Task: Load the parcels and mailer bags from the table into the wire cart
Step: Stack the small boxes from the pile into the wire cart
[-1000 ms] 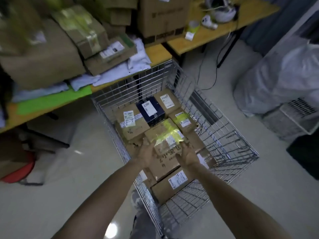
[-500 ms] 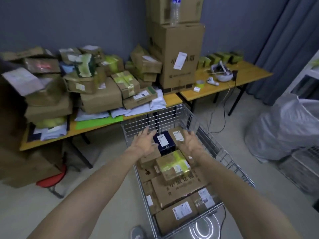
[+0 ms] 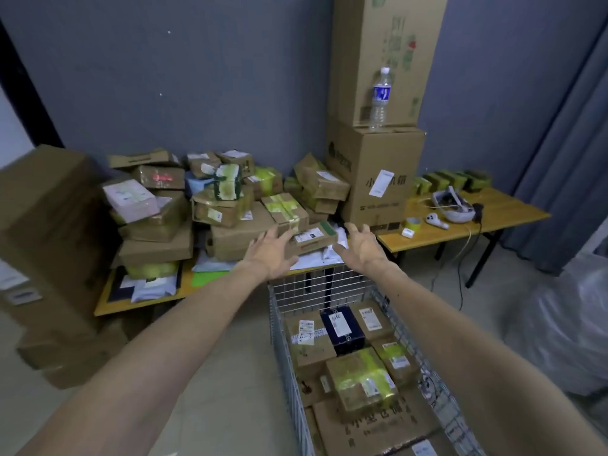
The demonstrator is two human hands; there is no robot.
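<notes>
Both our arms are stretched out over the far end of the wire cart [image 3: 309, 291], towards the heaped table [image 3: 108, 297]. Our left hand [image 3: 273, 250] is wide open, fingers spread, palm turned inward. Our right hand [image 3: 363, 246] mirrors it, fingers splayed and slightly bent, holding nothing.

Between them lies a flat parcel [image 3: 312, 236] at the front of the pile. Its long axis runs left to right, tipped up a little on the right, green end towards our right hand, white label facing up. Our left fingers overlap its left end, but we cannot tell if they touch. The right hand is just clear of the green end.

The parcel rests on white mailer bags [image 3: 316, 258] at the table's front edge, directly above the cart's far wall.

The cart runs lengthwise away from us towards the table. Inside it, a dark blue box [image 3: 342, 330] sits near the far end between brown cartons, and a yellow-taped parcel [image 3: 360, 383] lies on top, nearer to us.

A water bottle [image 3: 380, 100] stands upright on the big carton [image 3: 375, 179] behind.
</notes>
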